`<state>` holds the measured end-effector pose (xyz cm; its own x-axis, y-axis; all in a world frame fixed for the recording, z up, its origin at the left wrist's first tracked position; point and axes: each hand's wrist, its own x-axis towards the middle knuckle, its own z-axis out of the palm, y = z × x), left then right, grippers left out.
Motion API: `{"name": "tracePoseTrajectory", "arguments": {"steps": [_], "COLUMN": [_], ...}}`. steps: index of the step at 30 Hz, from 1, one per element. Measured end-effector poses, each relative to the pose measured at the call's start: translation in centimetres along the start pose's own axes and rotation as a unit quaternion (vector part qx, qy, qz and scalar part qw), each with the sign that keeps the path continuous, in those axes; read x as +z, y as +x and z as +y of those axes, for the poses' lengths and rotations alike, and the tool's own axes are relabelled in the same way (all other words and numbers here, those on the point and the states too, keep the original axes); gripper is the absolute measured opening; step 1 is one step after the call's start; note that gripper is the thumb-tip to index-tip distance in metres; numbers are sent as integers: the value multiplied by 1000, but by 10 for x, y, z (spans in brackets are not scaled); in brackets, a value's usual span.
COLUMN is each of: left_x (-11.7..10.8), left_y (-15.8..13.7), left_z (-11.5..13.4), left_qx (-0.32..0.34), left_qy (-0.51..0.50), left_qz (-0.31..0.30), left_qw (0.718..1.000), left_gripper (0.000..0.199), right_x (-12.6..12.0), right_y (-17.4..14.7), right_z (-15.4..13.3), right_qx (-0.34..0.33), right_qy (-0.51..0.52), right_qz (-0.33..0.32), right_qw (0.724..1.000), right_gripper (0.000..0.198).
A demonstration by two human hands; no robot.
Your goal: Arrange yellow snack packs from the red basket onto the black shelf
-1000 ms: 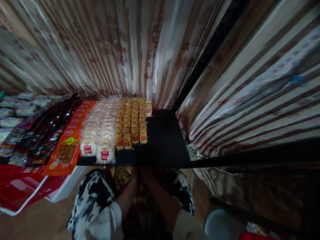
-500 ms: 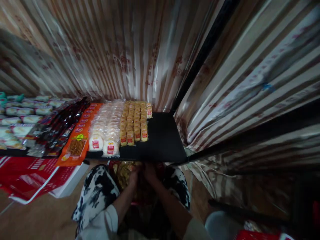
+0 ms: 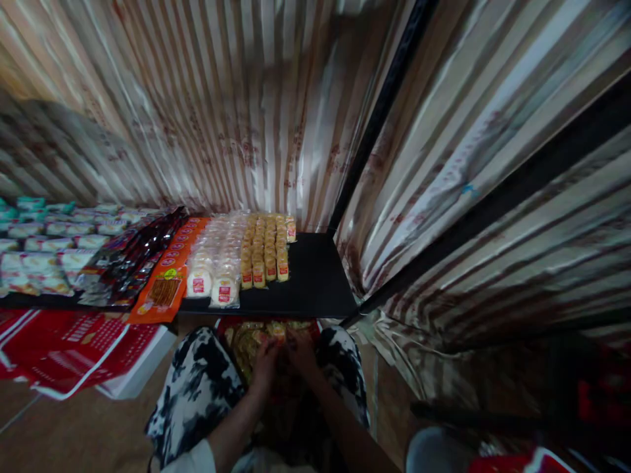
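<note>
While the wrapped snacks (image 3: pixel 241 347) near six o'clock appear light, slippery and crushable, best held by their sides, the grip of left hand (image 3: pixel 265 357) and right hand (image 3: pixel 301 353) cannot be determined, the black shelf (image 3: pixel 315 279) lying toward twelve.

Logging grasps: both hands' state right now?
Left hand: near small yellow plastic-wrapped packets; open or holding, can't tell.
Right hand: near those packets too; grip too dark to tell.
</note>
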<state>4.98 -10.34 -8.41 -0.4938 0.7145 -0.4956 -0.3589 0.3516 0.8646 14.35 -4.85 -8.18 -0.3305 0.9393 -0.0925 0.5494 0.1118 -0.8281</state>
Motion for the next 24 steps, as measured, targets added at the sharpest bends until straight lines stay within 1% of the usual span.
{"name": "tracePoseTrajectory", "arguments": {"steps": [2,4,8,11,14,18,22,24], "left_x": [1,2,10,20,35,59,89,104], "left_y": [-8,-16,-30,-33,-27,-7,13,21], "left_z": [7,17,42,60,74,92,106,110], "left_qx": [30,92,208,265,283,277,265,249], "left_qy": [18,53,112,140,165,178,154,140], "left_qz": [-7,-11,-35,-48,-47,-50,-46,-39], "left_qw": [999,994,971,953,944,943,951,958], "left_gripper": [29,31,30,29,31,36,35,35], "right_x": [-6,-13,-30,-43,-53,-67,-79,-83], "right_y": [-5,-8,-8,-1,14,46,86,105], "right_z": [-4,-8,-19,-26,-29,-32,-36,-35], "right_qx": [-3,-15,-49,-64,-65,-41,-35,-31], "right_qy": [16,29,59,52,62,109,79,58], "right_qz": [11,30,64,113,140,146,183,184], "right_qw": [1000,999,995,990,986,982,979,981], "right_gripper": [38,41,40,38,41,47,41,40]}}
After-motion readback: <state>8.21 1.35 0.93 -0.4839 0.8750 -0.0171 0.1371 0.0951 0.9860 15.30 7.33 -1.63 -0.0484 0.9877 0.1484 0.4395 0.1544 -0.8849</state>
